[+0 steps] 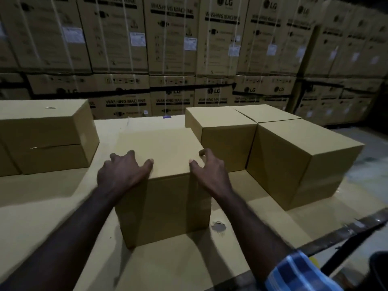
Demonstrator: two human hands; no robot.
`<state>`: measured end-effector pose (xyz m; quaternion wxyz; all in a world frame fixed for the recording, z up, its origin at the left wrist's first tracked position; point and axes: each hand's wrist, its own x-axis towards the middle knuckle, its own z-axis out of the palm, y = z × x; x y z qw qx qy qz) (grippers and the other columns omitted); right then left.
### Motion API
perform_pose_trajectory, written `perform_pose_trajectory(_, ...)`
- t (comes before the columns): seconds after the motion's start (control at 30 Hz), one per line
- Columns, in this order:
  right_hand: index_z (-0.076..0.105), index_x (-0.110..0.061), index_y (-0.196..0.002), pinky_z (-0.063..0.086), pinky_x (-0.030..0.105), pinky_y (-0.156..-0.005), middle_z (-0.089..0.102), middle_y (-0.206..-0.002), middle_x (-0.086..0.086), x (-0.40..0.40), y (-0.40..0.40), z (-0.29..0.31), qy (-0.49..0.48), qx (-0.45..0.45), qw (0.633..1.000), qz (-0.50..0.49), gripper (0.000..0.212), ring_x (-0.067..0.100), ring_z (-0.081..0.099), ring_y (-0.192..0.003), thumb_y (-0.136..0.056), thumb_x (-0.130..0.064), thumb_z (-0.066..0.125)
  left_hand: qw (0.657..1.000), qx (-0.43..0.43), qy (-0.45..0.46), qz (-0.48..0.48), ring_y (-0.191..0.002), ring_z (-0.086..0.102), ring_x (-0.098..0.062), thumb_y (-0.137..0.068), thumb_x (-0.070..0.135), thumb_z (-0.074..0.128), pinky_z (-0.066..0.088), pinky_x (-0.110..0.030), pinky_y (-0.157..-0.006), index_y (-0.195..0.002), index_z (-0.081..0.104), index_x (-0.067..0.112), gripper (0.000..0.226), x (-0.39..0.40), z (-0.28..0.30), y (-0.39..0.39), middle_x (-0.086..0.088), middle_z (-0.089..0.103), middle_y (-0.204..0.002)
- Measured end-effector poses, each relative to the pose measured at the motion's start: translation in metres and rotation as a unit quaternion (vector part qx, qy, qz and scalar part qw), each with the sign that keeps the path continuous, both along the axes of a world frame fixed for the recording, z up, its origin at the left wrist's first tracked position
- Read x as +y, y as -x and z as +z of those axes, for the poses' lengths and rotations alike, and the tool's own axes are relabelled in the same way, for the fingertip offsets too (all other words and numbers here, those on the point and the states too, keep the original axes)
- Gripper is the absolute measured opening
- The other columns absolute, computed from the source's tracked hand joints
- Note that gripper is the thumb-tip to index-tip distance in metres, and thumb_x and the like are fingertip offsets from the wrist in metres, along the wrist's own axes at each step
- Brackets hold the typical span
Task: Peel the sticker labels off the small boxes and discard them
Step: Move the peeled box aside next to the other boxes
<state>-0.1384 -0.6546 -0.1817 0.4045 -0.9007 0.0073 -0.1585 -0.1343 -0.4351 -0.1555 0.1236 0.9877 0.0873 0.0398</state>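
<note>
Cardboard worktop (pixel 52 206), warehouse, stacked washing-machine cartons (pixel 172 38)

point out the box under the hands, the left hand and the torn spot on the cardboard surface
centre box (pixel 168 208), head view, on its front face
left hand (pixel 121 173), head view, on the back of the hand
torn spot (pixel 218 226), head view, on its grey middle

You're working in dim, warm light that falls from above and behind you. Your forearms cast soft shadows on the cardboard surface (pixel 52 198). The stacked cartons (pixel 172 38) behind look smeared with motion blur, and the wide lens bends and darkens the corners.
</note>
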Motion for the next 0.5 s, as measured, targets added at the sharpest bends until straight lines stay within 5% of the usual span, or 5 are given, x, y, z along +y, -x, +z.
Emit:
perform_pose_trajectory(0.17,0.051,-0.024,-0.128,0.059,0.042,-0.078,0.062,-0.121,0.006,-0.05,0.017,0.0,0.016,-0.023,0.996,-0.086,0.044,0.02,0.063,-0.1,-0.09,-0.044,0.06,0.998,-0.03,0.001,-0.057,-0.103,0.056,-0.035,-0.083,0.076,0.036,0.046,-0.035,-0.069,-0.13,0.045,0.021,0.073,-0.051,-0.003,0.019,-0.018,0.05,-0.126)
perform_pose_trajectory(0.4,0.056,-0.022,-0.122,0.049,0.03,-0.07,0.061,-0.117,0.008,-0.133,0.015,-0.004,0.049,-0.06,0.977,-0.199,0.04,0.014,0.052,-0.094,-0.091,-0.046,0.058,0.989,-0.047,0.016,-0.141,-0.112,0.056,-0.037,-0.085,0.073,0.037,0.055,-0.04,-0.08,-0.134,0.044,0.02,0.073,-0.139,-0.002,0.009,-0.023,0.043,-0.139)
perform_pose_trajectory(0.5,0.06,-0.02,-0.117,0.043,0.036,-0.088,0.057,-0.125,0.01,-0.163,0.007,-0.01,0.117,-0.079,0.965,-0.22,0.044,0.019,0.047,-0.112,-0.092,-0.053,0.047,0.986,-0.062,0.015,-0.153,-0.108,0.058,-0.034,-0.086,0.072,0.037,0.052,-0.037,-0.075,-0.129,0.047,0.018,0.07,-0.173,-0.001,-0.003,-0.02,0.049,-0.134)
